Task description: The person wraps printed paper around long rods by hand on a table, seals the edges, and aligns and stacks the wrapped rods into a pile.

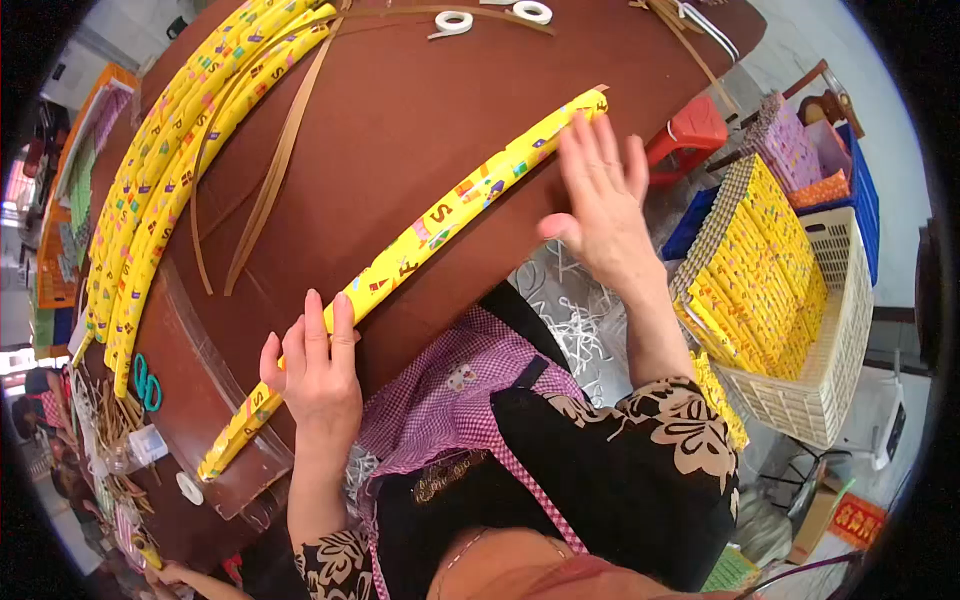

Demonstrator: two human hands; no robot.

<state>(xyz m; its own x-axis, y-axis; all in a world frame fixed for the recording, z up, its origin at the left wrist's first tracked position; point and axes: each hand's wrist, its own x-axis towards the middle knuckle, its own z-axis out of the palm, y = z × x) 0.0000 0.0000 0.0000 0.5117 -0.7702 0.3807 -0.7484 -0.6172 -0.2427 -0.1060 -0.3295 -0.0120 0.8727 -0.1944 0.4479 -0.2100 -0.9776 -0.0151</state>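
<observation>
A long, slim roll wrapped in yellow printed paper (440,225) lies diagonally across the brown table. My left hand (318,355) rests over its lower part, fingers stretched out and touching it. Close to the roll's upper end is my right hand (605,205), fingers extended and thumb apart. Its fingertips are at the paper's edge; whether they touch it I cannot tell. Several similar yellow rolls (160,190) are stacked in a curve along the table's left side. Flat brown strips (275,175) lie between that stack and the single roll.
White tape rolls (453,22) sit at the table's far edge. Teal-handled scissors (147,383) lie at the left. On the right stand a red stool (692,132) and a cream plastic crate (785,400) holding bundled yellow pieces (755,270). White strips (580,335) litter the floor.
</observation>
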